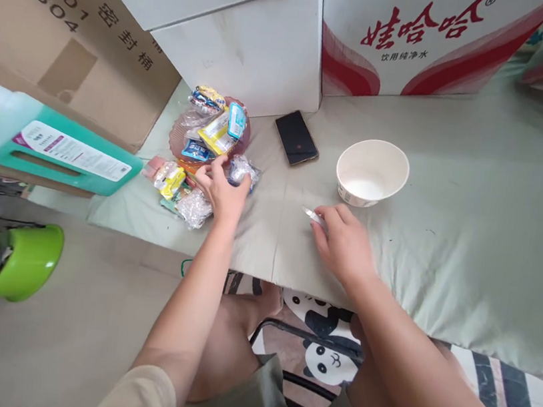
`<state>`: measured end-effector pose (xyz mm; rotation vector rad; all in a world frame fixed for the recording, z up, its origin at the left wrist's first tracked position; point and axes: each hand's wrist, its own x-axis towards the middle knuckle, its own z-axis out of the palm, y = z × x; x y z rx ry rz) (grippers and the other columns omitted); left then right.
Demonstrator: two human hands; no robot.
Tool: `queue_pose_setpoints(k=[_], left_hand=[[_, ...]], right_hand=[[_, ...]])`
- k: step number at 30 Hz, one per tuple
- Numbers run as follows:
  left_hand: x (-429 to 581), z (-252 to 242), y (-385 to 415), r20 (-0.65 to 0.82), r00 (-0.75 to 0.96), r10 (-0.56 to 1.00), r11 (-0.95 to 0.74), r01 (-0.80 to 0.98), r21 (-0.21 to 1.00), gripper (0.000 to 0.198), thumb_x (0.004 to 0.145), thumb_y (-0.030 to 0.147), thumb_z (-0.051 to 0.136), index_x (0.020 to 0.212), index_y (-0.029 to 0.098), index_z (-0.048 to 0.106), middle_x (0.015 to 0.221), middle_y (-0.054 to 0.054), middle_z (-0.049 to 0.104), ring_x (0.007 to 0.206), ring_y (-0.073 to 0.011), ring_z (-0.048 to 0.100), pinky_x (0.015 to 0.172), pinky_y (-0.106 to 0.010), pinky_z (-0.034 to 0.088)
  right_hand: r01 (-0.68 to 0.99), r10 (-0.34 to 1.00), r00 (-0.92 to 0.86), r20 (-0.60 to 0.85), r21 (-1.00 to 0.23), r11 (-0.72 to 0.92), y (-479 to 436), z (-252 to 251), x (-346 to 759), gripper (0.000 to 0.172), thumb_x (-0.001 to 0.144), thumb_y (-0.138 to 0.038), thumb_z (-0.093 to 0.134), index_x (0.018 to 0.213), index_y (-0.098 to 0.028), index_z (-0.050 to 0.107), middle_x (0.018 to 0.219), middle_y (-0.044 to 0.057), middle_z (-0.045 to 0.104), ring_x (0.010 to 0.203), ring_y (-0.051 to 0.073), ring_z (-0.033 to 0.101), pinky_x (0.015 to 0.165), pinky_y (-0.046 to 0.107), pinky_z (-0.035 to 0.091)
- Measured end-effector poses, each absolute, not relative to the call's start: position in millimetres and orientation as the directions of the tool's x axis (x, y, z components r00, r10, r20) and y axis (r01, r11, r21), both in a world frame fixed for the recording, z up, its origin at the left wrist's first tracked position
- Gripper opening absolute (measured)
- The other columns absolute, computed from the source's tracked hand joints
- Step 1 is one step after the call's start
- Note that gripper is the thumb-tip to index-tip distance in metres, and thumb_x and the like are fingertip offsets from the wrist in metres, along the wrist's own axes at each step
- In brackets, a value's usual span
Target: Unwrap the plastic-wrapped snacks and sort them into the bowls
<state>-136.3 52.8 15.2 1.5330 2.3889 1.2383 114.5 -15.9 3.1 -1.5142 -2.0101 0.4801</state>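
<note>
Over the snack pile at the left, my left hand [225, 191] has its fingers spread and curved downward. Its thumb is next to a crinkled clear-wrapped packet [246, 167]; whether it touches it I cannot tell. Beneath and behind the fingers is a pinkish ribbed plate [175, 139] bearing several packets, including a yellow and white one [218, 133] and a light-blue one [236, 120]. My right hand [346, 244] rests low over the cloth, its fingers closed on a small white tool [313, 216] with a thin pale tip. Its exact kind is unclear.
A white paper bowl [372, 170] and a black phone [297, 138] lie beyond my hands. Loose wrappers [194, 209] lie before the plate. White boxes [243, 44] and a carton [107, 39] stand behind. A green liquid jug [77, 149] is at the left.
</note>
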Motion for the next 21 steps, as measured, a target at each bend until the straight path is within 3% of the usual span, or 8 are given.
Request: queue_pose_setpoints(k=[4, 6, 9, 10, 12, 14, 18, 21], left_hand=[[-147.9, 16.5, 65.8, 0.149, -0.481, 0.864, 0.210, 0.611, 0.763, 0.048, 0.075, 0.024, 0.089, 0.114, 0.022, 0.060, 0.108, -0.002, 0.061, 0.113, -0.0254, 0.058, 0.114, -0.048, 0.038], [-139.6, 16.0, 60.0, 0.128, -0.467, 0.875, 0.193, 0.579, 0.792, 0.049, 0.074, 0.022, 0.088, 0.114, 0.023, 0.059, 0.101, 0.002, 0.062, 0.101, -0.0204, 0.060, 0.106, -0.041, 0.044], [-108.0, 13.4, 36.0, 0.088, -0.434, 0.897, 0.153, 0.490, 0.858, 0.060, 0.078, 0.021, 0.081, 0.130, 0.027, 0.053, 0.102, 0.001, 0.063, 0.092, -0.0161, 0.064, 0.092, -0.034, 0.051], [-95.0, 11.9, 26.3, 0.049, -0.407, 0.912, 0.143, 0.427, 0.893, 0.065, 0.078, 0.024, 0.079, 0.136, 0.028, 0.048, 0.101, 0.001, 0.064, 0.088, -0.0154, 0.066, 0.086, -0.032, 0.053], [-70.5, 8.6, 9.2, -0.094, -0.296, 0.950, 0.138, 0.134, 0.981, 0.071, 0.076, 0.031, 0.080, 0.137, 0.030, 0.044, 0.107, -0.001, 0.066, 0.091, -0.0162, 0.068, 0.082, -0.031, 0.055], [-51.1, 5.4, -0.5, -0.162, -0.211, 0.964, 0.167, 0.004, 0.986, 0.075, 0.071, 0.035, 0.083, 0.134, 0.031, 0.045, 0.108, -0.002, 0.066, 0.093, -0.0164, 0.069, 0.081, -0.029, 0.056], [-26.1, 1.7, 3.7, -0.197, -0.157, 0.968, 0.196, -0.026, 0.980, 0.071, 0.071, 0.036, 0.085, 0.130, 0.031, 0.047, 0.111, -0.003, 0.066, 0.096, -0.0167, 0.069, 0.081, -0.027, 0.057], [-17.6, 2.8, 13.7, -0.190, -0.126, 0.974, 0.190, -0.012, 0.982, 0.067, 0.074, 0.037, 0.086, 0.129, 0.029, 0.049, 0.113, -0.005, 0.066, 0.095, -0.0175, 0.070, 0.082, -0.029, 0.057]], right_hand=[[0.742, 0.976, -0.177, 0.123, -0.635, 0.215, -12.6, 8.9, 105.4, 0.028, 0.101, -0.032, 0.046, 0.115, -0.021, 0.069, 0.111, 0.013, 0.069, 0.084, 0.024, 0.062, 0.060, 0.032, 0.034], [0.732, 0.985, -0.154, 0.074, -0.661, 0.164, -10.3, 12.0, 106.3, 0.031, 0.102, -0.033, 0.045, 0.119, -0.022, 0.067, 0.114, 0.012, 0.069, 0.080, 0.023, 0.061, 0.060, 0.033, 0.033], [0.679, 0.991, -0.129, 0.023, -0.727, 0.105, -5.2, 15.7, 114.4, 0.032, 0.102, -0.038, 0.043, 0.120, -0.024, 0.065, 0.108, 0.010, 0.071, 0.078, 0.023, 0.061, 0.064, 0.033, 0.037], [0.655, 0.993, -0.119, 0.020, -0.750, 0.093, -3.1, 16.2, 118.4, 0.032, 0.102, -0.039, 0.043, 0.120, -0.024, 0.065, 0.106, 0.009, 0.072, 0.079, 0.023, 0.061, 0.067, 0.033, 0.040], [0.607, 0.996, -0.080, 0.034, -0.791, 0.075, 1.9, 16.0, 127.3, 0.031, 0.100, -0.040, 0.044, 0.118, -0.023, 0.064, 0.106, 0.010, 0.071, 0.081, 0.023, 0.062, 0.072, 0.035, 0.044], [0.568, 0.998, -0.014, 0.063, -0.821, 0.060, 7.4, 14.0, 136.7, 0.031, 0.099, -0.039, 0.045, 0.116, -0.021, 0.063, 0.111, 0.012, 0.070, 0.085, 0.023, 0.064, 0.077, 0.037, 0.047], [0.522, 0.985, 0.149, 0.085, -0.853, -0.005, 15.5, 9.3, 153.5, 0.029, 0.097, -0.038, 0.047, 0.112, -0.020, 0.064, 0.130, 0.017, 0.064, 0.094, 0.025, 0.067, 0.080, 0.038, 0.050], [0.483, 0.976, 0.219, 0.015, -0.871, -0.095, 14.3, 12.0, 157.8, 0.029, 0.092, -0.041, 0.053, 0.111, -0.021, 0.063, 0.127, 0.017, 0.068, 0.081, 0.022, 0.066, 0.075, 0.039, 0.051]])
